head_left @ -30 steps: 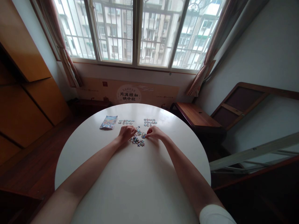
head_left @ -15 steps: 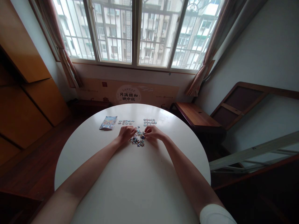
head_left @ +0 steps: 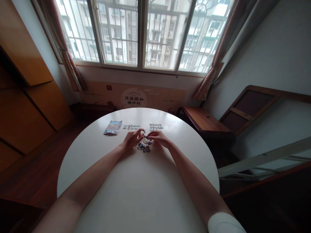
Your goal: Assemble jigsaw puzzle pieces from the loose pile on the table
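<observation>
Blue-and-grey puzzle pieces in a loose pile (head_left: 143, 146) lie directly below the meeting fingertips of both hands, at the centre of the frame. The left hand (head_left: 132, 139) comes in from the lower left, the right hand (head_left: 158, 138) from the lower right, and their fingers converge just above the pile's upper edge. Each hand has thumb and forefinger drawn together as in a pinch, the other fingers curled. A tiny bluish speck shows where the tips meet, but it is too small to tell which hand holds it, or whether either does.

The pile is a rough clump with no clear long axis. It sits between the two wrists, about equally near to each.

Just above the hands in the frame lie two short joined strips of pieces, a left strip (head_left: 131, 127) and a right strip (head_left: 155, 126). Each has its long axis running left to right, and they are apart from each other and from the pile. Left of them lies a printed packet (head_left: 113, 127), flat on the white round table (head_left: 136, 194). Nothing stands between the hands and the strips.

Beyond the table, a wooden bench (head_left: 204, 120) is at the right, a lettered cardboard panel (head_left: 133, 96) leans under the barred window (head_left: 143, 32), and curtains (head_left: 70, 68) hang at the sides.
</observation>
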The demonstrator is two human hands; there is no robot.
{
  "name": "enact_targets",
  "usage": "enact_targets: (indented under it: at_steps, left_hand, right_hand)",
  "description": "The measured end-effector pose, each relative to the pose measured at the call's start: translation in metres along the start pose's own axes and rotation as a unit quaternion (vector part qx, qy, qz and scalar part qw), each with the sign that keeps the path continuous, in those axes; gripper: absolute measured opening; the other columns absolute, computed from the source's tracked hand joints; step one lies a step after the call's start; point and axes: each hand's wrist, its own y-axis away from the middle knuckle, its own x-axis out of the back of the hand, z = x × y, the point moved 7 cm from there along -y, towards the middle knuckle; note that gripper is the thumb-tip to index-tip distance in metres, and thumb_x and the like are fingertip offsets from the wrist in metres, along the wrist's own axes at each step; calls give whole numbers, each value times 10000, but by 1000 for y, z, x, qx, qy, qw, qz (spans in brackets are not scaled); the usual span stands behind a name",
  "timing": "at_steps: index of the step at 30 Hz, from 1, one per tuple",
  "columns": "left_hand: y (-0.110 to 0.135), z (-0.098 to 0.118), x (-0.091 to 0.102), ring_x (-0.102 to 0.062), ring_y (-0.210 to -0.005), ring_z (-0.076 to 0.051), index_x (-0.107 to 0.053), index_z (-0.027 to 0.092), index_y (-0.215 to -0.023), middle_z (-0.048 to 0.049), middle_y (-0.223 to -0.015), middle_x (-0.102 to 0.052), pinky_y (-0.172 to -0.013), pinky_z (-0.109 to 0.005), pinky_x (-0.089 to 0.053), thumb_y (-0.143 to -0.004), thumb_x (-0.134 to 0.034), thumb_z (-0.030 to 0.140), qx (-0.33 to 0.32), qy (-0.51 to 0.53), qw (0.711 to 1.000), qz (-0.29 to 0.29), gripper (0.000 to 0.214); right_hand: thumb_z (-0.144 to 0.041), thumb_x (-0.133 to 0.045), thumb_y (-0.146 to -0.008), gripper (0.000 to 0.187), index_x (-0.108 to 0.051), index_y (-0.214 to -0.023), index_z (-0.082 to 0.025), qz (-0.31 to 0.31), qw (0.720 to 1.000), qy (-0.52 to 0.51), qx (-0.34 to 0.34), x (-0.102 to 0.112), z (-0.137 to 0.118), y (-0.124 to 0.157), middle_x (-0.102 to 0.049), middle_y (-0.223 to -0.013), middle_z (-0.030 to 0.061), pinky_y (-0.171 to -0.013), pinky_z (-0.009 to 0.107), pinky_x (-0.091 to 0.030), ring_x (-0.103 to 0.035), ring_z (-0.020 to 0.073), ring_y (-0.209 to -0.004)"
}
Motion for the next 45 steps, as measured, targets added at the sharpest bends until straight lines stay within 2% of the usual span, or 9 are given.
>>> enact_targets:
  at_steps: [3, 12, 18, 27, 34, 37, 41, 45]
  left_hand:
    - [1, 2, -2, -510, -518, -80, -470, 224, -1210, 45, -665, -603, -544, -185, -333, -833, -470, 357, -13, 7, 1000, -7, 400]
    - [1, 4, -3, -527, -544, -82, -567, 244, -1121, 43, -644, -598, -563, -188, -345, -798, -511, 491, -25, 10, 1000, -17, 411]
    - [0, 1, -7, -540, -572, -87, -607, 247, -1102, 26, -654, -620, -588, -185, -354, -833, -473, 480, -33, 5, 999, -27, 380]
    - [1, -2, -11, -557, -583, -96, -678, 225, -940, 0, -664, -649, -606, -197, -371, -866, -443, 410, -49, 18, 999, -11, 308]
    - [1, 0, -8, -533, -540, -81, -646, 232, -1036, 23, -620, -622, -569, -186, -359, -824, -492, 460, -37, 14, 999, -11, 348]
    - [1, 0, -9, -538, -541, -82, -638, 237, -1053, 25, -621, -624, -566, -185, -356, -829, -485, 472, -45, 8, 999, -16, 358]
    - [1, 0, -10, -550, -552, -87, -643, 235, -1045, 15, -632, -638, -575, -184, -361, -832, -491, 459, -56, 5, 998, -13, 344]
    - [2, 1, -11, -560, -560, -86, -638, 249, -1052, 14, -666, -658, -584, -183, -371, -841, -488, 426, -64, 11, 998, -8, 314]
  right_hand:
    - [-380, -726, -610, 329, -679, -821, -133, 37, 999, -19, 15, 1, 1, 1, -652, -705, 41, -618, 259, -444, -566, 121, -632]
    - [-411, -725, -585, 349, -692, -809, -146, 115, 993, -24, 32, 6, 5, -1, -662, -725, 49, -624, 264, -444, -548, 121, -619]
    - [-447, -725, -565, 379, -690, -799, -151, 112, 993, -15, 28, 5, 5, -1, -656, -702, 40, -608, 269, -444, -546, 124, -606]
    - [-425, -737, -550, 372, -689, -792, -148, 115, 993, -21, 24, 4, 6, -1, -665, -720, 42, -629, 269, -451, -560, 130, -632]
    - [-421, -739, -535, 364, -683, -774, -151, 136, 990, -24, 19, 9, 13, -5, -664, -703, 38, -598, 253, -428, -565, 130, -631]
    - [-411, -740, -544, 392, -674, -826, -147, 131, 991, -22, 14, 8, 15, -5, -670, -714, 45, -595, 254, -422, -576, 135, -633]
    - [-405, -741, -558, 430, -655, -889, -144, 122, 992, -14, 14, 6, 14, -3, -675, -715, 47, -617, 267, -436, -591, 144, -643]
    - [-417, -741, -561, 415, -654, -859, -143, 123, 992, -4, 17, 6, 15, -4, -672, -705, 48, -621, 275, -447, -606, 157, -661]
